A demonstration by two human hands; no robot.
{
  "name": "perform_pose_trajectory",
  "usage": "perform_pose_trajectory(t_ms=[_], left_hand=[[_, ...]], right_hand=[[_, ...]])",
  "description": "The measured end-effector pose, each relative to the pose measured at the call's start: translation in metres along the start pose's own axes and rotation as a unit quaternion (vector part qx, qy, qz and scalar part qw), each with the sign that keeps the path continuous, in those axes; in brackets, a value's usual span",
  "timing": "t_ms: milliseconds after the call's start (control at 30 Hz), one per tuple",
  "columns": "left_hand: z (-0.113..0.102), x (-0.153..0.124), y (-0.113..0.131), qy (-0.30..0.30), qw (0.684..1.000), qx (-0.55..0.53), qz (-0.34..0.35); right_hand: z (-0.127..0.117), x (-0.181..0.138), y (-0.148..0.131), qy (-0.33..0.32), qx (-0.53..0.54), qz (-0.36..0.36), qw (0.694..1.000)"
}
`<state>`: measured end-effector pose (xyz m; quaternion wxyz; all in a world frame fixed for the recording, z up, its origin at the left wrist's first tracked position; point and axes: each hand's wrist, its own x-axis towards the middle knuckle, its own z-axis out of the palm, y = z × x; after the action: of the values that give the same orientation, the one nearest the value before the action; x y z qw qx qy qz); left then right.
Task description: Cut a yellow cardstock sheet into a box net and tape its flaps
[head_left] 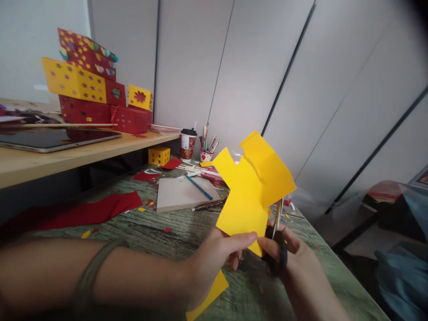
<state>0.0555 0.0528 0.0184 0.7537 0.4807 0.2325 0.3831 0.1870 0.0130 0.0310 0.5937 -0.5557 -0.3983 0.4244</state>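
Note:
A sheet of yellow paper point(245, 191), cut in a cross-like outline with several flaps, is held up over the table. My left hand point(222, 249) pinches its lower edge, thumb on the near face and fingers behind. In my right hand point(297, 258) is a pair of scissors point(278, 236) with black handles, its blades pointing up along the paper's right side. Whether the blades are parted is hard to make out. Below my left hand lies another yellow paper piece point(214, 296), partly covered by the wrist.
A grey board point(180, 192) with a blue pen point(199, 186) lies behind my hands. Red paper strips point(100, 209) are at left. A lidded cup point(188, 145) and pen holder point(206, 155) stand at the back. The raised shelf point(140, 145) bears decorated boxes point(90, 82) and a tablet point(56, 139).

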Motion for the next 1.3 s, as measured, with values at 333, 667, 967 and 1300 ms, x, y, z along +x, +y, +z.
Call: perform_pose_trajectory(t_ms=[333, 667, 967, 1300], left_hand=[[-0.01, 0.011, 0.025, -0.112, 0.988, -0.11, 0.0], [-0.008, 0.009, 0.022, 0.009, 0.999, 0.045, -0.009], [-0.007, 0.006, 0.031, 0.12, 0.978, 0.076, 0.155], [-0.009, 0.005, 0.025, 0.087, 0.987, 0.079, 0.112]], right_hand=[[-0.037, 0.002, -0.037, -0.065, -0.187, -0.12, 0.973], [-0.042, 0.004, -0.031, -0.035, -0.188, -0.18, 0.965], [-0.029, -0.004, -0.013, -0.122, -0.265, -0.198, 0.936], [-0.021, -0.008, -0.018, -0.108, -0.291, -0.219, 0.925]])
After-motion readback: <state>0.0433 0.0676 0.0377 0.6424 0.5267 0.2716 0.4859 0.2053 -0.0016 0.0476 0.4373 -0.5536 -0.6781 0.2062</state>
